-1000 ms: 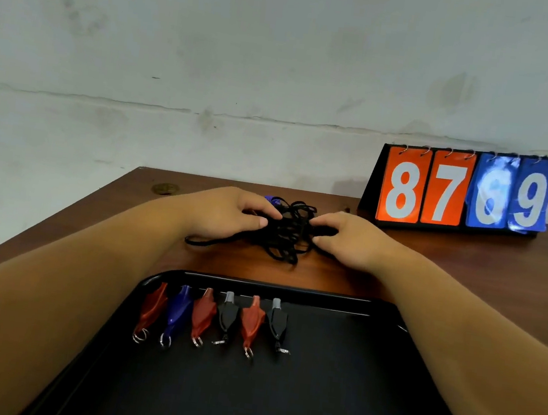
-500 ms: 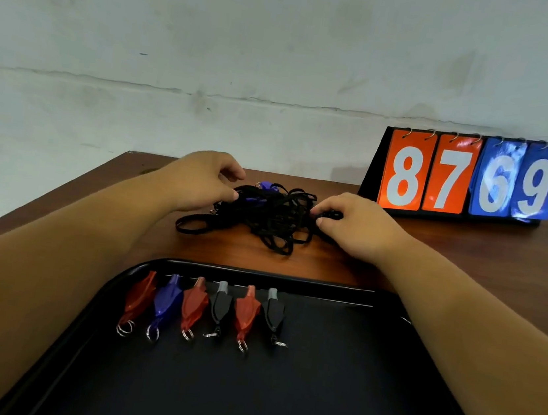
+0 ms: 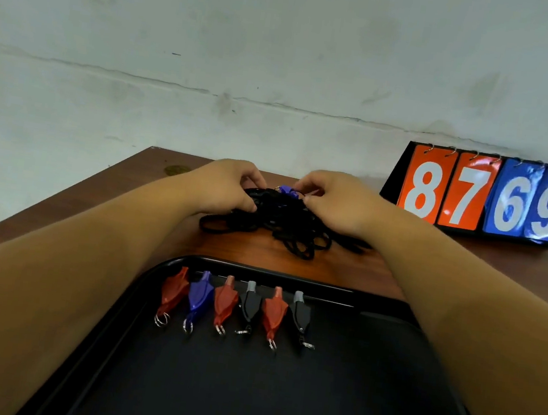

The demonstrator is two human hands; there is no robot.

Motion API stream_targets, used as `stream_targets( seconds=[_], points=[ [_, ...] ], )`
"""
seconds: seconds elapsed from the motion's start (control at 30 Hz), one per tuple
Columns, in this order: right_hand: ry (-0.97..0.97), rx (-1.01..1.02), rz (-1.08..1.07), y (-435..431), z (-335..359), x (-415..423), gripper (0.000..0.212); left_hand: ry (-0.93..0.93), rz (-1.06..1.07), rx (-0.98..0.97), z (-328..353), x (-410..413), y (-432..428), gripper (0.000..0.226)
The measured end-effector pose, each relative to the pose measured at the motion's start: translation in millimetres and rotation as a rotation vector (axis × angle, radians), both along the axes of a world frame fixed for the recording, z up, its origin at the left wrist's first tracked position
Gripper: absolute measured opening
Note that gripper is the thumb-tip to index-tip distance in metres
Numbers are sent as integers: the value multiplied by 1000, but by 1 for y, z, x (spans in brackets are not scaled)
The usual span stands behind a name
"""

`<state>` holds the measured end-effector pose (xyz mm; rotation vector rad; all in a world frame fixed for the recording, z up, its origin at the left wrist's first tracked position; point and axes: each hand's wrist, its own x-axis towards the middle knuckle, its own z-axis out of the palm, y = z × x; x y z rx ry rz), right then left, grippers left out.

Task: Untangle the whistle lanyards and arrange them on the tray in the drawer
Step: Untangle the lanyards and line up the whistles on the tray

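**Desk:** What does the frame show?

**Photographer:** A person's left hand [image 3: 225,184] and right hand [image 3: 332,200] are curled over a knot of black lanyards [image 3: 274,221] on a wooden table [image 3: 499,269], fingers pinching into the cords at the far side of the pile; a small blue whistle [image 3: 285,189] peeks out between the two hands; both hands appear closed on strands of the tangle, though exactly which strand each holds cannot be told

**Desk:** And the tray?

**Photographer:** A black tray [image 3: 277,397] lies just in front of the pile, nearer the wearer; six whistles [image 3: 236,304] lie in a row along its far edge, red, blue and black, rings pointing toward the camera; no lanyard lies on it yet; a flip scoreboard [image 3: 488,195] reading 8769 stands well apart at the right

**Desk:** How should this step go?

**Photographer:** Judging by the knot, best to find one free end or the blue whistle, hold the mass still with one hand and feed that single cord back through its loops; tugging hard would likely tighten the snarl; each freed lanyard then goes flat on the tray's bare area
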<state>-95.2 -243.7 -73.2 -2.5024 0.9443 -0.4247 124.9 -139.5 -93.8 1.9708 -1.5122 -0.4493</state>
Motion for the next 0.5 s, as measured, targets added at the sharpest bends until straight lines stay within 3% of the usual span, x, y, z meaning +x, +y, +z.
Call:
stream_targets(
  seconds=[0.3,0.5],
  points=[
    [-77,-2,-17,-14,-41,38,38,153,-10,-146,-17,10,1,26],
    [-62,-68,10,-15,-47,36,29,111,59,-182,-22,9,-4,23]
  ],
)
